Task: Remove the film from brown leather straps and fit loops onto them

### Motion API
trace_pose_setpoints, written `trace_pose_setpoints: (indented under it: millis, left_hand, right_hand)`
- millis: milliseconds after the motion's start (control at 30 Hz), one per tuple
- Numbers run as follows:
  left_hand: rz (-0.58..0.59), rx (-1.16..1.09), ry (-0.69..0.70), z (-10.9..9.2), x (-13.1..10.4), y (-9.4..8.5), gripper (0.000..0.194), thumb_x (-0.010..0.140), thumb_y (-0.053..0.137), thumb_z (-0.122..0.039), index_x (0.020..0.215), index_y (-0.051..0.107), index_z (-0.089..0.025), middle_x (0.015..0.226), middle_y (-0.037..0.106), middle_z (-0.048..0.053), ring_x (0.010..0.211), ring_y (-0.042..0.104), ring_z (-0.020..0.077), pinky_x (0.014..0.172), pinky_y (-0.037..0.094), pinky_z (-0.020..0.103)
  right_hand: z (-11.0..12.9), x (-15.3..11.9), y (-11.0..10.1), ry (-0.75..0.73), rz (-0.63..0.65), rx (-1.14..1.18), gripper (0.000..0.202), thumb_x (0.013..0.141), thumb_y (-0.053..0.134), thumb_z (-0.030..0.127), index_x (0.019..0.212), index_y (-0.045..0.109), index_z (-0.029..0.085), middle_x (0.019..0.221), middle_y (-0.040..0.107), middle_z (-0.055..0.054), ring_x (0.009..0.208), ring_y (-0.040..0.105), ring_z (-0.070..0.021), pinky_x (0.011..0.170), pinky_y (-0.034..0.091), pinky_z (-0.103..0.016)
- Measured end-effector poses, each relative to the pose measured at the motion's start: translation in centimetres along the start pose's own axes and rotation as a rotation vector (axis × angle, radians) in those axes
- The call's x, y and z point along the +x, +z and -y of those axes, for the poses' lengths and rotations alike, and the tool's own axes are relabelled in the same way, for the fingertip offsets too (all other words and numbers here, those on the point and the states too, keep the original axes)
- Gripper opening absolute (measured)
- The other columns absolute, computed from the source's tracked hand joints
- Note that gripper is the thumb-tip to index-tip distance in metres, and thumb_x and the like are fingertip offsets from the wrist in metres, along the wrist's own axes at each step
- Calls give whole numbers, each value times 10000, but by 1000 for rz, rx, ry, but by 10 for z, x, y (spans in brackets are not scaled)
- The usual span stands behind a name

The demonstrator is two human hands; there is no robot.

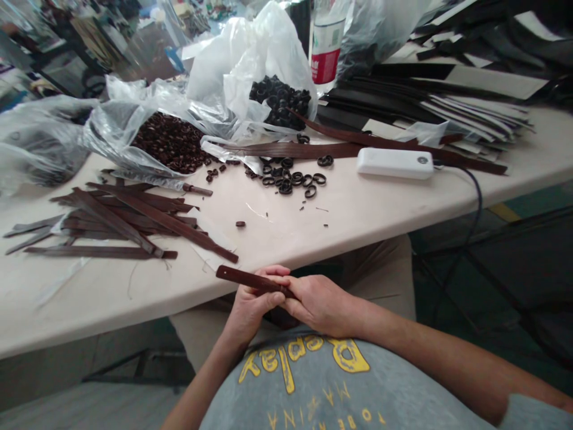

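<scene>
A dark brown leather strap (242, 277) with a small hole near its tip is held in front of my body, just off the table's edge. My left hand (255, 307) is closed round it, thumb pressed on top. My right hand (316, 301) grips the same strap closer to me, its fingers meeting those of the left. The part of the strap between and under my hands is hidden. On the table ahead lies a pile of brown straps (120, 218), and a single small brown loop (240, 224) sits nearby.
Plastic bags hold brown loops (170, 143) and black loops (282, 101). Loose black loops (290, 179) lie beside a white power bank (394, 163) with a cable (477, 197). Behind are a bottle (326, 51), long brown straps (308, 149) and stacked black strips (403, 107).
</scene>
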State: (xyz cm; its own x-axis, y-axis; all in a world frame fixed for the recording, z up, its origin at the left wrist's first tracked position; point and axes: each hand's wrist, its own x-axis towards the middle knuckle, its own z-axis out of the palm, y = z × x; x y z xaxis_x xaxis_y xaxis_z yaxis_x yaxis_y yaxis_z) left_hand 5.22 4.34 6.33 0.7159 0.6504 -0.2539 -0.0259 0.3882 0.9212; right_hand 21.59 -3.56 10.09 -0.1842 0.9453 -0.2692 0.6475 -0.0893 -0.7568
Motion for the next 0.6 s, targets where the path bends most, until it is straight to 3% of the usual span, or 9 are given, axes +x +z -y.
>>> trace_pose_setpoints:
  millis: [233, 400, 500, 600]
  left_hand:
    - [55, -158, 102, -1, 7, 2, 245, 772, 778, -381, 972, 782, -238, 1235, 670, 85, 1154, 600, 286, 994, 476, 387]
    - [88, -83, 103, -10, 8, -2, 220, 793, 766, -297, 1005, 767, -236, 1298, 646, 81, 1210, 579, 281, 1033, 454, 371]
    - [71, -95, 104, -9, 7, 7, 495, 757, 796, -327, 1232, 663, -292, 1382, 594, 66, 1246, 557, 274, 1018, 469, 359]
    - [161, -17, 21, -2, 12, 30, 698, 639, 861, -415, 1270, 621, -241, 1192, 692, 95, 1102, 632, 294, 883, 545, 367]
  right_hand:
    - [9, 10, -12, -49, -102, 28, 334, 961, 521, 239, 1265, 608, 132, 1078, 726, -132, 924, 690, -259, 787, 495, -331]
    - [4, 18, -8, -91, -160, 86, 279, 925, 537, 203, 1184, 624, 144, 1024, 716, -113, 876, 677, -243, 767, 500, -336]
    - [5, 20, -9, -133, -294, 247, 126, 913, 514, 194, 977, 616, 154, 833, 667, -53, 727, 622, -179, 661, 476, -282]
    - [17, 22, -17, -283, -542, 468, 144, 940, 521, 285, 831, 534, 193, 694, 537, 25, 593, 500, -114, 555, 414, -230]
